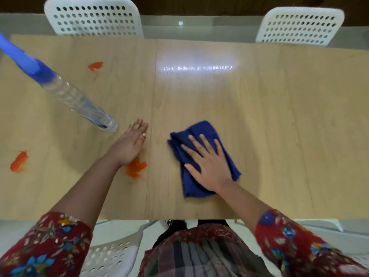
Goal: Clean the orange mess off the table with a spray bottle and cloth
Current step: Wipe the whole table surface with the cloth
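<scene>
Pressing: right hand [207, 166] flat on cloth [201, 156] | spray bottle [65, 92] (upright) beside left hand [129, 142]

Glossy wood-grain table [259, 116] — soft cloth [201, 156], clear plastic bottle [75, 98].

The desk [199, 108] is pale wood grain; three smears [136, 168] on it are bright orange; the cloth [201, 156] is deep blue; the spray bottle [65, 92] is clear with a blue top; the chairs [93, 17] are white, dotted with holes; the sleeves [50, 246] are red with blue flowers.

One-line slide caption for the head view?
Right hand presses blue cloth; left hand beside spray bottle; three orange smears on table.
</scene>
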